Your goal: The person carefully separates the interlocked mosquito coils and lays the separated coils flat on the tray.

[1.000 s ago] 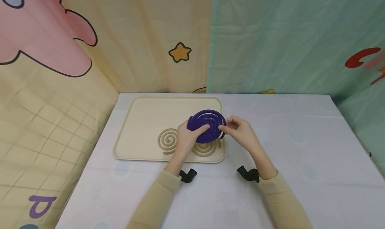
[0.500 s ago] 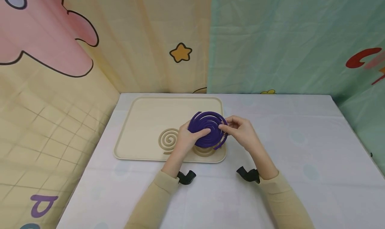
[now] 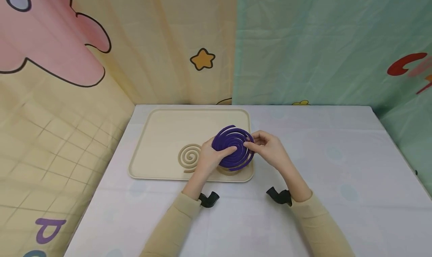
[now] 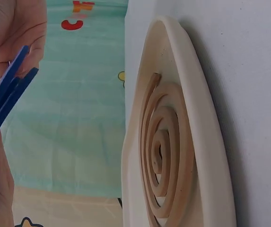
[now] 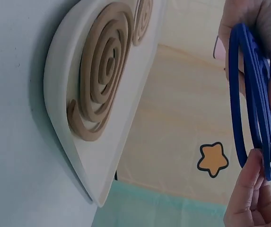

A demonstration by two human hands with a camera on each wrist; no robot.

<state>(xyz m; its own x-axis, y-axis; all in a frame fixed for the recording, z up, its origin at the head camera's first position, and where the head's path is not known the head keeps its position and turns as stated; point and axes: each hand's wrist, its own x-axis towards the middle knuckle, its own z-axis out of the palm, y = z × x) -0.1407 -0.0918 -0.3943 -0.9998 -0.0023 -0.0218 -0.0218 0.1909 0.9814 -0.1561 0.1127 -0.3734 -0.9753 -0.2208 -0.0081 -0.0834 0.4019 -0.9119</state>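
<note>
At the far left a yellow cloth backdrop (image 3: 67, 111) with a pink cartoon shape hangs beside the white-covered table (image 3: 320, 163). On the table's left part lies a cream tray (image 3: 162, 126), and flat in the tray rests a tan spiral coil (image 3: 189, 156), near the tray's front edge. Just to its right comes the left hand (image 3: 210, 157), whose fingers are curled around the left side of a purple spiral coil (image 3: 233, 146), the thumb laid across the coil's upper face. The purple coil is held up off the tray, tilted, above the tray's front right corner; its outer rings spring apart slightly from the inner ones. Under it, mostly hidden in the head view, lies a second tan coil (image 5: 100, 71), flat in the tray close to the rim, as the right wrist view shows. The right hand (image 3: 270, 150) meets the purple coil from the right, pinching its outer ring between thumb and fingertips (image 5: 249, 182). Behind the right half of the table hangs a green cloth backdrop (image 3: 320, 43).
</note>
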